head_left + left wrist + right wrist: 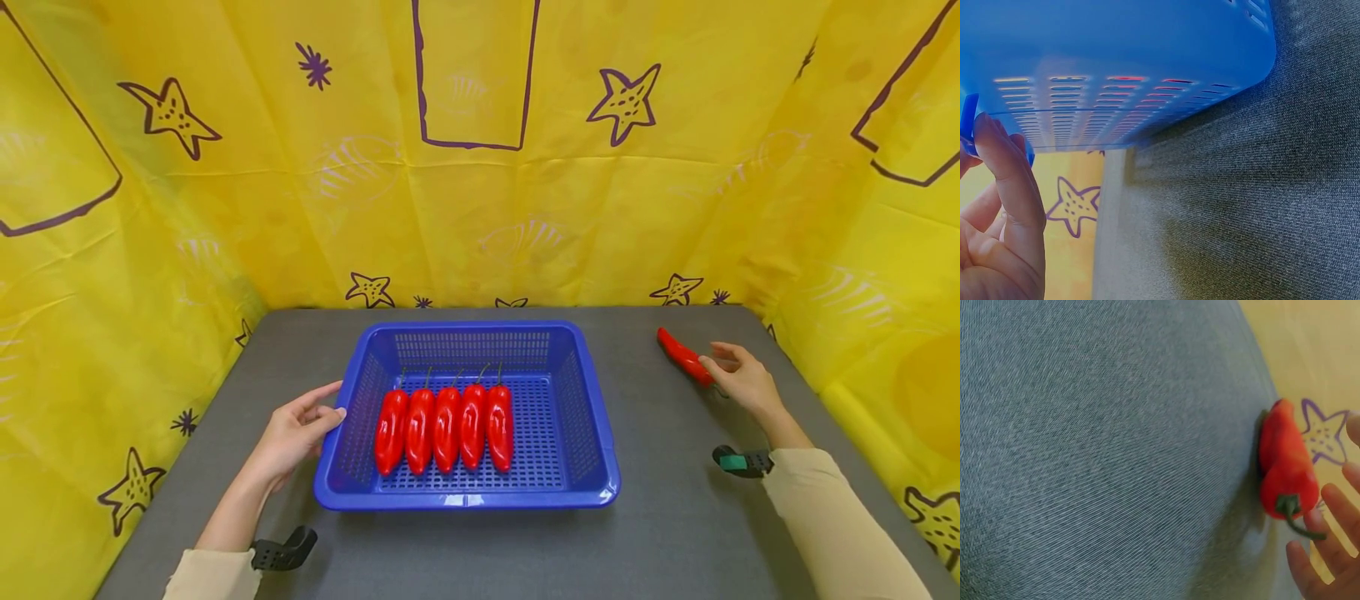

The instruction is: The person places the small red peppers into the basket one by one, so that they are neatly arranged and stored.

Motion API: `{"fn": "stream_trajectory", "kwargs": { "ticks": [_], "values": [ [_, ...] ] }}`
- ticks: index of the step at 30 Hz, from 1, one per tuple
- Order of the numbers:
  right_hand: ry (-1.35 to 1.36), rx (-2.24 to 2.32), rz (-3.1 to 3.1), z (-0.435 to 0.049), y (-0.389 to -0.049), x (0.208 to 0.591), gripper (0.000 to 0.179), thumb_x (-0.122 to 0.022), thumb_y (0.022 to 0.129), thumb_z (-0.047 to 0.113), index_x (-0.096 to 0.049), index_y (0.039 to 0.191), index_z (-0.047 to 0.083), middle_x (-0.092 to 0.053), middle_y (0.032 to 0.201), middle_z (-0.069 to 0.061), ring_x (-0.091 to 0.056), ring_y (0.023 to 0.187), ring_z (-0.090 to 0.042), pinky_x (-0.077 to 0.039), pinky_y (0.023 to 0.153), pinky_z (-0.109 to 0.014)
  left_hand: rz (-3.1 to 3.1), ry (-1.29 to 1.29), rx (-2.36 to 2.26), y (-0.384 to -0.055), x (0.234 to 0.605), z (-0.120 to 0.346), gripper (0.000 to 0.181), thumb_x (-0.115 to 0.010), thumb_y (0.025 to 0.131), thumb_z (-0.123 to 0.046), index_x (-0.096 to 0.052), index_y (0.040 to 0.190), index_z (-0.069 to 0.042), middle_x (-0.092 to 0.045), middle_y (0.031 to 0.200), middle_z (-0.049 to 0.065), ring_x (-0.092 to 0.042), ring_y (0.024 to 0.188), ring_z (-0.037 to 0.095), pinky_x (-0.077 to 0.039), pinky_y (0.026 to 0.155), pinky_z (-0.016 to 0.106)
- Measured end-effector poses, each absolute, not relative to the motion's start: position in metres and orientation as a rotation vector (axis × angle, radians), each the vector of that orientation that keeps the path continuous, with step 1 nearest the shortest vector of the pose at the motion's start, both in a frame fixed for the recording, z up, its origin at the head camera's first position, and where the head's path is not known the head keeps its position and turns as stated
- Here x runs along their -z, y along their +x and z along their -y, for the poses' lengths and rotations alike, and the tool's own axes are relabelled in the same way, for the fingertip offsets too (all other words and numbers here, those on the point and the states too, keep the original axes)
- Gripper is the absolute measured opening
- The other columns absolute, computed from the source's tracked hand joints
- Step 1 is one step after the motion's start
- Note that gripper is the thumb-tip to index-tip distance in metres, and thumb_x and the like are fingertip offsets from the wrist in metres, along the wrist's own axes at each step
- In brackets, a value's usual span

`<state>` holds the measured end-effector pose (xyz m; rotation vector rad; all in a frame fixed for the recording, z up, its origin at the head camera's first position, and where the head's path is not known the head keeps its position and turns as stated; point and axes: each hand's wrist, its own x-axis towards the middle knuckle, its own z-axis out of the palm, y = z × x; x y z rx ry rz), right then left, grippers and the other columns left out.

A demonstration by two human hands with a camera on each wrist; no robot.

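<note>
A blue plastic basket with slotted walls stands on the grey table. Inside it several red chili peppers lie side by side, green stems toward the back. My left hand pinches the basket's left rim, thumb on top; the left wrist view shows its fingers curled at the rim. To the right of the basket, another red chili pepper lies on the table, its stem toward me. Over its stem end is my right hand, thumb and fingers apart. In the right wrist view these fingers are spread beside the pepper.
Yellow cloth printed with starfish and fish bones walls the table at the back and both sides. A black strap sits at my left wrist, another strap with a green piece at my right.
</note>
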<state>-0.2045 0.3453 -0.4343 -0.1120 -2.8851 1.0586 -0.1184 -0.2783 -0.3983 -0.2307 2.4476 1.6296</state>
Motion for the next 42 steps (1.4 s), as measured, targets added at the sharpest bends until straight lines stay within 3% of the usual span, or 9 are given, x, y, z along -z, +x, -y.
{"fn": "stream_trajectory", "kwargs": {
  "ticks": [13, 29, 37, 42],
  "values": [
    [-0.280, -1.002, 3.005, -0.355, -0.203, 0.457, 0.075, -0.044, 0.089, 0.056, -0.039, 0.131, -0.006, -0.047, 0.124, -0.034, -0.045, 0.109, -0.046, -0.037, 0.085, -0.054, -2.461, -0.239, -1.613, -0.118, 0.397, 0.278, 0.064, -0.063, 0.086, -0.035, -0.036, 0.141, -0.015, -0.064, 0.097, 0.012, -0.064, 0.077, 0.021, -0.055, 0.067, 0.033],
    [-0.288, -1.007, 3.006, -0.351, -0.203, 0.459, 0.068, -0.047, 0.090, 0.050, -0.041, 0.125, -0.009, -0.048, 0.119, -0.034, -0.048, 0.102, -0.045, -0.039, 0.079, -0.051, -2.439, -0.230, -1.651, -0.120, 0.400, 0.280, 0.059, -0.060, 0.090, -0.025, -0.035, 0.142, -0.013, -0.064, 0.092, 0.006, -0.061, 0.070, 0.017, -0.053, 0.062, 0.032],
    [-0.250, -1.014, 3.005, -0.355, -0.203, 0.460, 0.065, -0.048, 0.091, 0.048, -0.043, 0.124, -0.008, -0.048, 0.119, -0.035, -0.048, 0.102, -0.046, -0.040, 0.079, -0.051, -2.441, -0.212, -1.667, -0.118, 0.397, 0.278, 0.062, -0.062, 0.088, -0.031, -0.037, 0.141, -0.014, -0.064, 0.092, 0.007, -0.062, 0.072, 0.018, -0.054, 0.064, 0.033],
    [-0.185, -1.018, 3.005, -0.357, -0.203, 0.459, 0.062, -0.049, 0.092, 0.045, -0.044, 0.125, -0.007, -0.050, 0.117, -0.033, -0.050, 0.100, -0.043, -0.043, 0.074, -0.045, -2.423, -0.195, -1.697, -0.118, 0.399, 0.279, 0.062, -0.062, 0.088, -0.029, -0.036, 0.141, -0.013, -0.064, 0.090, 0.006, -0.062, 0.072, 0.017, -0.055, 0.064, 0.033]
  ]
}}
